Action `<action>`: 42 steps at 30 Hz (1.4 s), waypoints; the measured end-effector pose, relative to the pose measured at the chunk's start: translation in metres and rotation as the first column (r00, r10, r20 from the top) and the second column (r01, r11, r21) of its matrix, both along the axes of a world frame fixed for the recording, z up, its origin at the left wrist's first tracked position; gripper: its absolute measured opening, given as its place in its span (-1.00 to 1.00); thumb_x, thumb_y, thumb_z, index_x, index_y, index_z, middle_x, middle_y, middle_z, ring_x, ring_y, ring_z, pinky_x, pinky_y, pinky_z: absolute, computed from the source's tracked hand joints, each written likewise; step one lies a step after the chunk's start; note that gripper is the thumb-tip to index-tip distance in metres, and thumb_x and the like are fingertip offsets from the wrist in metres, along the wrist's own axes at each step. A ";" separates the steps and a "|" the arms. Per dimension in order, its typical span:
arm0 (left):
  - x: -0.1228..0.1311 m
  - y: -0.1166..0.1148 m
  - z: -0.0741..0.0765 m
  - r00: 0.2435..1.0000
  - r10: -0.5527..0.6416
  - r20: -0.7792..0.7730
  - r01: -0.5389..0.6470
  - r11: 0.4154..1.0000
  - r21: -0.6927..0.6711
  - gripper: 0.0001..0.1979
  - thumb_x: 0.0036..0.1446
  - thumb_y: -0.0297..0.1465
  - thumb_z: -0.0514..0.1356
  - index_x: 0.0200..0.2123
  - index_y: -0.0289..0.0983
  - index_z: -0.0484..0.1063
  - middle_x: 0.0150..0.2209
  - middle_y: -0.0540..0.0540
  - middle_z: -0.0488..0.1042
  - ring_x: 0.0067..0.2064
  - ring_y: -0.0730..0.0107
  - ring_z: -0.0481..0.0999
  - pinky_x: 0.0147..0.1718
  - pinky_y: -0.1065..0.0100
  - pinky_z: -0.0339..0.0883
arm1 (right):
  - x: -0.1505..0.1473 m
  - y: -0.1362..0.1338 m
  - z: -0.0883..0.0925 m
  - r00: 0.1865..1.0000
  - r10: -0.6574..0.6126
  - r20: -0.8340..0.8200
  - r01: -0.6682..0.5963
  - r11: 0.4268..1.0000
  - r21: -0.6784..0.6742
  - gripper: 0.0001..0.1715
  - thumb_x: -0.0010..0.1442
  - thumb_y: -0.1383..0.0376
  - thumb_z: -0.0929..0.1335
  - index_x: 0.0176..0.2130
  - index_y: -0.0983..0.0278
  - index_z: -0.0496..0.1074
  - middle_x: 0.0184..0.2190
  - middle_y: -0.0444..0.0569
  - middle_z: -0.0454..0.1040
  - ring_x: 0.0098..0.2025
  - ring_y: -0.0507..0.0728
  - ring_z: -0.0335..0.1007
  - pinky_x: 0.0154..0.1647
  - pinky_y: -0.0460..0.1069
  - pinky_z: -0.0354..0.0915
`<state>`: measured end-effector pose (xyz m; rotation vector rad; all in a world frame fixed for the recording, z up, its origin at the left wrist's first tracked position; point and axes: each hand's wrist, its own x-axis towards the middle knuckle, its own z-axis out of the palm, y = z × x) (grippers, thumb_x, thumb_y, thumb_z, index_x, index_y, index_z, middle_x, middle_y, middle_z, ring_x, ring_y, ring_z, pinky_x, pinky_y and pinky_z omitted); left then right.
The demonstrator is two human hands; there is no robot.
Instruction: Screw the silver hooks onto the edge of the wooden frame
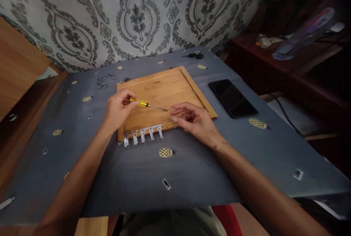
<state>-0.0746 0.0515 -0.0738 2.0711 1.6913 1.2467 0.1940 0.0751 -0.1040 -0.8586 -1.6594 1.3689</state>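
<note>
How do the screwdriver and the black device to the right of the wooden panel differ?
The screwdriver is slim, with a yellow-and-black handle and metal shaft; the black device is a broad, flat slab. The screwdriver is held in the left hand over the wooden panel; the black device lies on the tablecloth, untouched. Both are longer than wide.

Cloth-covered table (197,177); wooden panel (156,90), black tablet (233,99)

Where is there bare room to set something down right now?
Largest: the cloth between the metal fittings and its near edge. Another patch lies between the black device and right forearm. Crowded: the wooden board, with the left hand, yellow screwdriver and right hand over it; also the far left, with small metal pieces.
</note>
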 end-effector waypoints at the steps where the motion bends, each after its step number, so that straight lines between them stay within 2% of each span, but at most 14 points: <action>1: -0.005 0.001 -0.002 0.999 -0.018 -0.049 0.017 1.000 -0.016 -0.91 0.11 -0.41 0.27 -0.30 -0.26 0.42 -0.35 0.01 0.45 -0.34 0.45 0.47 -0.36 0.41 0.37 | 0.000 0.000 0.000 1.000 -0.003 0.008 0.003 1.000 -0.006 -0.56 0.06 0.13 0.49 -0.08 0.26 0.50 -0.26 -0.06 0.53 -0.57 -0.08 0.17 -0.61 -0.09 0.19; 6: -0.016 0.003 -0.009 0.982 -0.075 -0.173 0.065 0.996 -0.063 -0.93 0.10 -0.48 0.28 -0.34 -0.24 0.45 -0.32 0.00 0.49 -0.24 0.37 0.50 -0.21 0.32 0.37 | 0.002 0.002 -0.001 0.999 -0.014 0.045 0.015 1.000 -0.020 -0.55 0.05 0.12 0.50 -0.10 0.27 0.51 -0.28 -0.03 0.54 -0.56 -0.06 0.23 -0.62 -0.09 0.22; 10: -0.018 0.004 -0.010 0.970 -0.079 -0.228 0.066 0.996 -0.067 -0.92 0.10 -0.51 0.28 -0.34 -0.24 0.45 -0.31 -0.01 0.51 -0.24 0.37 0.51 -0.21 0.32 0.36 | 0.001 0.004 -0.002 0.998 -0.016 0.064 0.017 1.000 -0.021 -0.55 0.06 0.10 0.49 -0.09 0.26 0.51 -0.29 -0.03 0.55 -0.57 -0.06 0.22 -0.64 -0.10 0.22; 18: -0.037 0.001 0.001 0.961 0.068 -0.266 -0.064 0.998 0.024 -0.93 0.15 -0.50 0.19 -0.30 -0.24 0.45 -0.31 -0.01 0.51 -0.27 0.39 0.51 -0.22 0.35 0.37 | 0.001 0.004 -0.002 0.997 -0.061 0.054 0.063 0.998 -0.031 -0.50 0.04 0.04 0.50 -0.11 0.29 0.51 -0.35 -0.05 0.52 -0.55 -0.04 0.25 -0.68 -0.13 0.19; 21: -0.055 -0.002 -0.003 0.951 0.165 -0.263 -0.155 0.986 0.056 -0.92 0.15 -0.49 0.18 -0.29 -0.23 0.46 -0.32 -0.03 0.51 -0.28 0.35 0.51 -0.22 0.31 0.38 | 0.002 0.003 -0.002 0.992 -0.104 0.069 0.106 0.994 -0.019 -0.51 0.04 0.04 0.50 -0.14 0.30 0.50 -0.40 -0.07 0.49 -0.57 -0.04 0.24 -0.67 -0.11 0.19; 24: -0.082 -0.011 -0.013 0.925 0.286 -0.249 -0.271 0.958 0.093 -0.88 0.15 -0.49 0.14 -0.27 -0.22 0.46 -0.28 -0.09 0.51 -0.20 0.22 0.51 -0.11 0.19 0.39 | 0.001 0.003 -0.001 0.986 -0.148 0.078 0.148 0.989 0.001 -0.53 0.04 0.03 0.50 -0.16 0.29 0.49 -0.46 -0.11 0.47 -0.61 -0.05 0.19 -0.67 -0.10 0.17; 27: -0.114 -0.022 -0.025 0.882 0.415 -0.222 -0.393 0.909 0.137 -0.79 0.17 -0.50 0.11 -0.15 -0.22 0.46 -0.09 -0.21 0.49 0.06 0.03 0.43 0.13 -0.05 0.24 | 0.001 0.004 -0.002 0.979 -0.187 0.076 0.188 0.982 0.003 -0.53 0.05 0.02 0.49 -0.18 0.29 0.48 -0.45 -0.09 0.50 -0.64 -0.06 0.17 -0.67 -0.09 0.15; 29: -0.136 -0.027 -0.034 0.851 0.480 -0.215 -0.457 0.877 0.150 -0.72 0.19 -0.49 0.08 -0.04 -0.25 0.44 0.08 -0.28 0.42 0.21 -0.06 0.31 0.23 -0.12 0.14 | 0.000 0.004 -0.002 0.973 -0.213 0.090 0.214 0.977 0.002 -0.53 0.05 0.02 0.48 -0.17 0.29 0.48 -0.43 -0.06 0.53 -0.64 -0.06 0.17 -0.67 -0.09 0.14; 31: -0.154 -0.030 -0.044 0.816 0.529 -0.234 -0.519 0.848 0.109 -0.63 0.23 -0.48 0.07 0.09 -0.27 0.36 0.24 -0.28 0.30 0.33 -0.08 0.17 0.30 -0.14 0.04 | 0.000 0.004 -0.003 0.968 -0.229 0.106 0.229 0.973 0.006 -0.53 0.05 0.01 0.48 -0.17 0.29 0.48 -0.43 -0.06 0.53 -0.64 -0.05 0.17 -0.67 -0.09 0.14; 33: -0.169 -0.031 -0.054 0.790 0.552 -0.268 -0.566 0.824 0.029 -0.61 0.28 -0.48 0.02 0.16 -0.28 0.32 0.30 -0.29 0.22 0.38 -0.07 0.09 0.32 -0.17 -0.02 | 0.000 0.004 -0.002 0.966 -0.230 0.118 0.230 0.973 0.012 -0.51 0.04 0.00 0.48 -0.18 0.29 0.48 -0.46 -0.07 0.52 -0.65 -0.04 0.17 -0.67 -0.08 0.13; 35: -0.179 -0.030 -0.061 0.786 0.544 -0.295 -0.572 0.820 -0.013 -0.66 0.31 -0.50 0.01 0.10 -0.32 0.38 0.24 -0.31 0.31 0.33 -0.06 0.21 0.29 -0.19 0.06 | -0.001 0.003 0.000 0.964 -0.227 0.141 0.227 0.974 0.016 -0.50 0.03 -0.02 0.48 -0.18 0.29 0.48 -0.45 -0.06 0.53 -0.64 -0.03 0.17 -0.67 -0.07 0.14; 37: -0.185 -0.030 -0.065 0.783 0.528 -0.328 -0.570 0.821 -0.040 -0.72 0.33 -0.42 0.10 0.06 -0.33 0.41 0.17 -0.26 0.39 0.23 0.03 0.34 0.22 -0.13 0.20 | -0.001 0.002 0.003 0.955 -0.238 0.176 0.236 0.971 0.033 -0.50 0.02 -0.03 0.49 -0.19 0.27 0.50 -0.48 -0.07 0.50 -0.63 -0.01 0.19 -0.65 -0.06 0.16; 39: -0.189 -0.030 -0.066 0.768 0.535 -0.352 -0.584 0.811 -0.041 -0.65 0.30 -0.27 0.20 0.09 -0.30 0.39 0.14 -0.21 0.39 0.13 0.12 0.44 0.10 -0.05 0.37 | -0.002 0.002 0.006 0.951 -0.240 0.194 0.239 0.971 0.029 -0.47 -0.01 -0.07 0.50 -0.21 0.26 0.51 -0.51 -0.08 0.48 -0.63 0.01 0.21 -0.65 -0.05 0.17; 42: -0.190 -0.029 -0.064 0.745 0.550 -0.377 -0.606 0.795 -0.037 -0.65 0.31 -0.26 0.19 0.09 -0.29 0.38 0.09 -0.20 0.42 0.04 0.19 0.49 0.00 0.05 0.45 | -0.003 0.003 0.009 0.948 -0.241 0.210 0.242 0.970 0.019 -0.44 -0.07 -0.11 0.51 -0.23 0.24 0.53 -0.53 -0.07 0.47 -0.62 0.03 0.22 -0.65 -0.03 0.18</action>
